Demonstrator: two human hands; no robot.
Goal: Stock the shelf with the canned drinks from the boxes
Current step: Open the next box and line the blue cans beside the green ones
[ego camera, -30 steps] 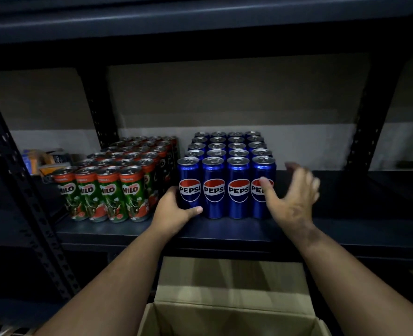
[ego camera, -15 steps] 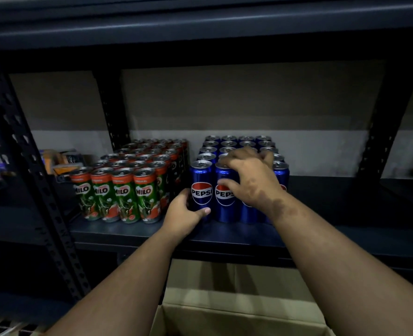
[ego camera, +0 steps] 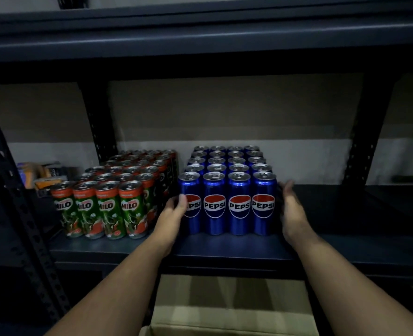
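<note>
Pepsi cans [ego camera: 227, 202], rear rows partly hidden

The scene is sitting in dim light, with the brightest patch falling from the front onto the block of shiny blue Pepsi cans [ego camera: 227, 202], whose silver lids are catching soft glints. The green and red Milo cans [ego camera: 103, 209] beside them are showing duller. The dark metal shelf board [ego camera: 346, 248] and its corners are sinking into deep shadow. Wide-angle distortion is bending the perforated dark uprights [ego camera: 14, 190] at the edges. The right hand [ego camera: 291, 209] is smearing slightly with motion blur.
</note>
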